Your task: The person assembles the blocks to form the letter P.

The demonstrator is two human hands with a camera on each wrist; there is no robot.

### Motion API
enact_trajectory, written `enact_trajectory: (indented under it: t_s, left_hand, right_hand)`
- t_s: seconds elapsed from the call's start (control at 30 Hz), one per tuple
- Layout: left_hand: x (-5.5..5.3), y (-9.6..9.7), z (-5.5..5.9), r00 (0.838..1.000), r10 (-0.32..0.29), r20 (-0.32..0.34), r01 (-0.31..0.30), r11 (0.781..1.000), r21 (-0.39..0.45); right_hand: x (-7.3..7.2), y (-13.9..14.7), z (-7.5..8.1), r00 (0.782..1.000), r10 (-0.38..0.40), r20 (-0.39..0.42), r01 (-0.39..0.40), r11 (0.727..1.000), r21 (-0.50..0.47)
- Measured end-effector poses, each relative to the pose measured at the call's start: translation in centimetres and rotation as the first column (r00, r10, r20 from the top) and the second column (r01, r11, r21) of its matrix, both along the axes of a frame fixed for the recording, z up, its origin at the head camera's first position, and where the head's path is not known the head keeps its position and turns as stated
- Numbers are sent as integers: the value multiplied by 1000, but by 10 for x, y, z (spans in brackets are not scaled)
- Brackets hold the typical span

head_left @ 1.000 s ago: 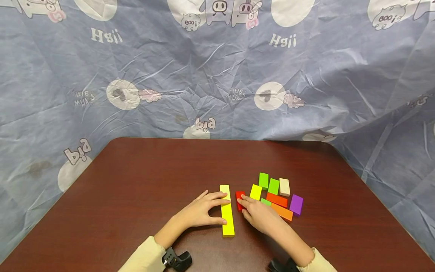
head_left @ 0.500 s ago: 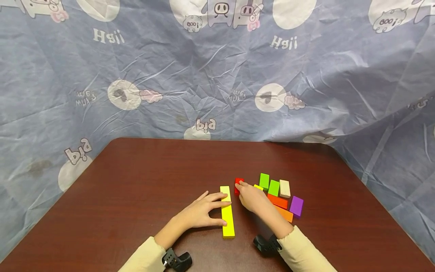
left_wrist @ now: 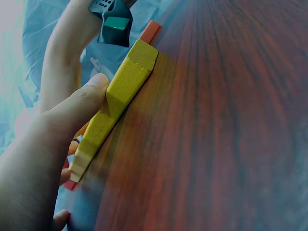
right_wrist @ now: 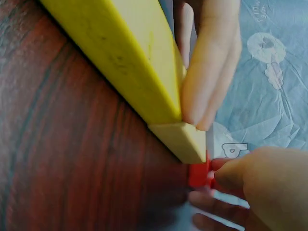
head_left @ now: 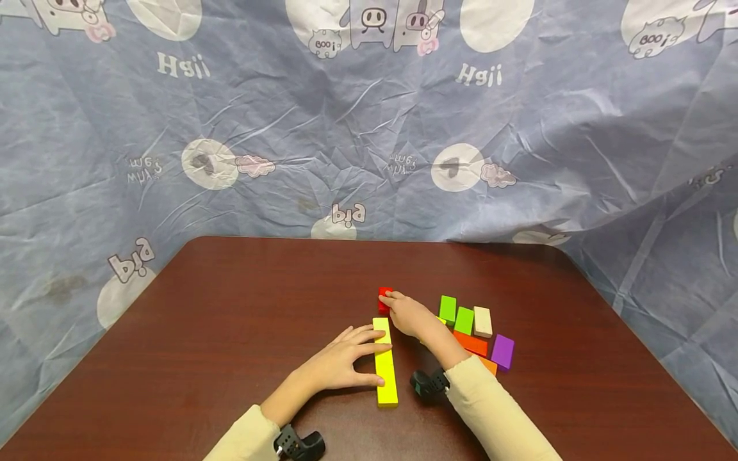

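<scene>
The left hand (head_left: pixel 343 358) rests spread over a near-to-far row of yellow and cream wooden-looking blocks (head_left: pixel 384 363); just past its far end, the closer right hand (head_left: pixel 409 315) pinches, to its left, a red oblong wooden-looking block (right_wrist: pixel 197 174), long axis near-to-far; dark red-brown wood-grain table (head_left: pixel 277 288) beneath, grey-blue printed cloth (head_left: pixel 323 128) beyond.

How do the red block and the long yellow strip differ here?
Length: the red block is short, the yellow strip much longer.
Contact: the right hand holds the red block; the left hand rests on the yellow strip.
Position: the red block is by the far end of the yellow strip, which reaches nearer the person.
Shared: both are straight-edged.
</scene>
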State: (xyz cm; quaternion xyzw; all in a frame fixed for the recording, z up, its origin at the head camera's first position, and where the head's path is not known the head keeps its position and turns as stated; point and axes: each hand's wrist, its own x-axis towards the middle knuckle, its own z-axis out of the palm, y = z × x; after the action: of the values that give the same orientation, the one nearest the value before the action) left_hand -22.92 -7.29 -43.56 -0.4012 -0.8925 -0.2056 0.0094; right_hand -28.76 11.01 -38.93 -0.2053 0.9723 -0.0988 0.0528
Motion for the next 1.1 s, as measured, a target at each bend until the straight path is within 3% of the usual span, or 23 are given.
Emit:
enact_trajectory:
  t_s: [0.3,0.87,1.1]
  left_hand:
    - [-1,1,3,1000,-1,12,1,1000,-6]
    - [2,4,4,996,-7,90,7,1000,-6]
    - [6,10,0,998,-17,54,18,1000,-13]
  right_hand:
    - [4,1,-11,996,90,4,-88,983,-164]
    - [16,8,-20,999,47,-28,-53,961,-270]
    - [23,15,-22,999,35,-27,-41,960,-276]
